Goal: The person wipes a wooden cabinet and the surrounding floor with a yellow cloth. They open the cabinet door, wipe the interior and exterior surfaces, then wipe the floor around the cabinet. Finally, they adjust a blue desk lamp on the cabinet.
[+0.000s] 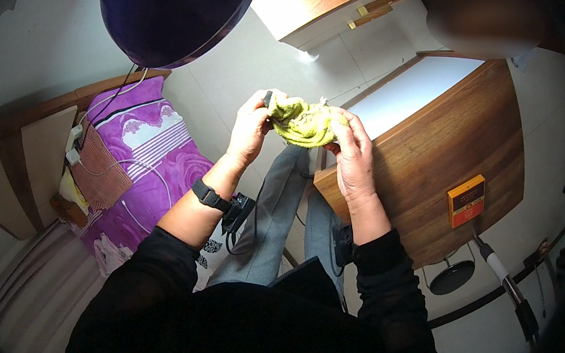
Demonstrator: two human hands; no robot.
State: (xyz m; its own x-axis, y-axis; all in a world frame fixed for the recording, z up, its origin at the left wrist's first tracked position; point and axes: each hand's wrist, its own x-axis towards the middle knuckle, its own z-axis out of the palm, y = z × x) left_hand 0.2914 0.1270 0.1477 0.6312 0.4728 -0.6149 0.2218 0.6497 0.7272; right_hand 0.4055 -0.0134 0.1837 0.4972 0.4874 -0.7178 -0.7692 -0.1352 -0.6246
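Both of my hands hold a crumpled yellow-green cloth (pixel 301 122) in the air above my legs. My left hand (pixel 250 128) grips its left end, with a small dark piece showing near the fingertips. At the cloth's right end, my right hand (pixel 351 150) pinches it between thumb and fingers. The cloth is bunched and has greyish patches. Black straps with small dark devices sit on my forearms. What lies beneath the folds is hidden.
A wooden table (pixel 422 145) with a pale panel stands close at the right, an orange-and-black box (pixel 465 201) on it. At left is a bed with purple bedding (pixel 157 131), cables and a woven mat (pixel 103 166). A dark glossy object (pixel 161 6) looms at upper left.
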